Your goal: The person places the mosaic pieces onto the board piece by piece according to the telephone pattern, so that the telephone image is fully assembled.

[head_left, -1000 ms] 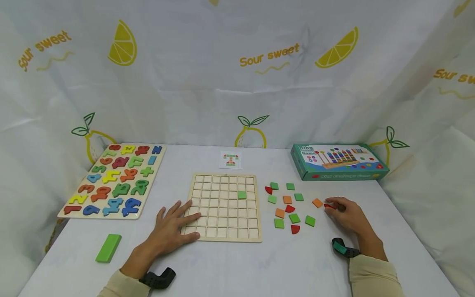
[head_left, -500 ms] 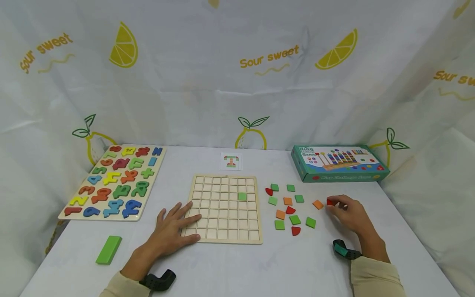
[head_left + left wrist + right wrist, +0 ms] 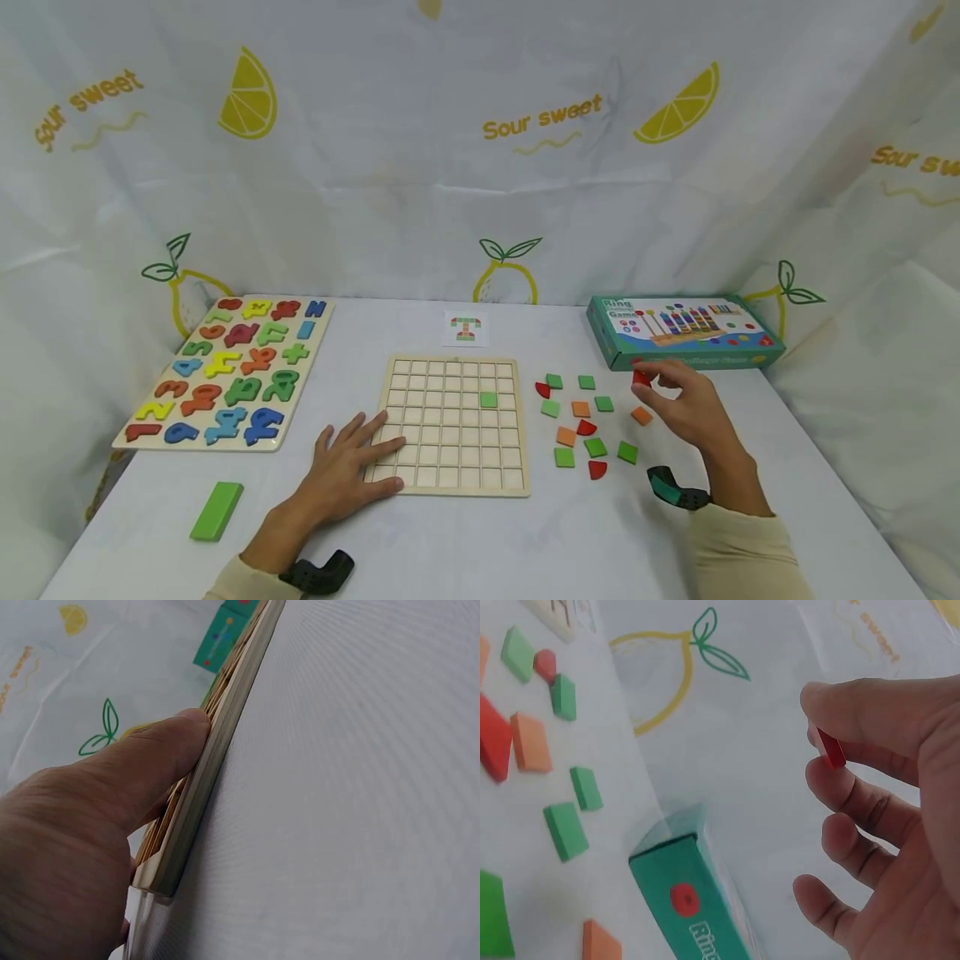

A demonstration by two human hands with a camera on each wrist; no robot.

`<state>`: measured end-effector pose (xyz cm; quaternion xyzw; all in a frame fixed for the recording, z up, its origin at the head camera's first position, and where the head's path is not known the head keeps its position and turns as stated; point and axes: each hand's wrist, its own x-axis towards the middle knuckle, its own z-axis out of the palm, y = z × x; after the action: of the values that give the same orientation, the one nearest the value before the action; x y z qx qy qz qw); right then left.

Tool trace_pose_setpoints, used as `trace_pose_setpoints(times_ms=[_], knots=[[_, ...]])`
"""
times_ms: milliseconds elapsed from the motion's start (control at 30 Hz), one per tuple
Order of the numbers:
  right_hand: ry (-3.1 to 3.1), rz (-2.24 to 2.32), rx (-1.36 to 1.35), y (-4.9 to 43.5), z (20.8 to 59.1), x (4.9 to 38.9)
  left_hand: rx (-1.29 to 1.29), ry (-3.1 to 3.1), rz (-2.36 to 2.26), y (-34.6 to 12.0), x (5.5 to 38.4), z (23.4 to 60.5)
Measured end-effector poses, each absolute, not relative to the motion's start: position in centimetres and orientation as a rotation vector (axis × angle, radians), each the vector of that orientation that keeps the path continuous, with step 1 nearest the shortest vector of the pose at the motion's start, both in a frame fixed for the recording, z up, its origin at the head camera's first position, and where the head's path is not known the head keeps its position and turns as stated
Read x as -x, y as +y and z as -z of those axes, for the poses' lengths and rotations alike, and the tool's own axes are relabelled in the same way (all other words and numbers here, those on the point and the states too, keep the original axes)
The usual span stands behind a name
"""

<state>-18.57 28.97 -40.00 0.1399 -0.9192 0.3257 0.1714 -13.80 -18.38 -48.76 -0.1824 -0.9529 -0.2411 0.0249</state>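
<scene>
My left hand [image 3: 341, 467] rests with spread fingers on the left edge of a wooden grid board [image 3: 460, 492]; in the left wrist view the thumb [image 3: 169, 742] lies along the board's rim. One green square tile [image 3: 488, 400] sits in a cell toward the board's upper right. Raised over the table on the right, my right hand [image 3: 686, 408] pinches a red quarter-circle tile [image 3: 641, 378] between thumb and fingers. The right wrist view shows that red tile edge-on, the other fingers curved below it. An orange square tile [image 3: 641, 415] lies below the hand.
Loose green, orange and red tiles [image 3: 596, 447] lie scattered right of the board. A pattern card [image 3: 465, 328] lies behind it, and a green Ring Challenge Game box [image 3: 686, 333] stands back right. At left are a number puzzle board [image 3: 225, 367] and a green block [image 3: 217, 511].
My right hand, holding the red quarter-circle tile, has lifted off the table and moved a little left and away from me. My left hand stays on the board.
</scene>
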Motion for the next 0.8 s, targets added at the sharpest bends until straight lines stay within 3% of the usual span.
trace_pose_setpoints(times_ms=[333, 800], knots=[[-2.566, -1.034, -0.496, 25.0, 37.6, 19.4, 0.575, -2.938, 0.749, -18.3, 13.7, 48.9], [-2.552, -1.141, -0.583, 19.7, 38.3, 21.5, 0.577, -2.924, 0.753, -18.4, 13.7, 48.9]])
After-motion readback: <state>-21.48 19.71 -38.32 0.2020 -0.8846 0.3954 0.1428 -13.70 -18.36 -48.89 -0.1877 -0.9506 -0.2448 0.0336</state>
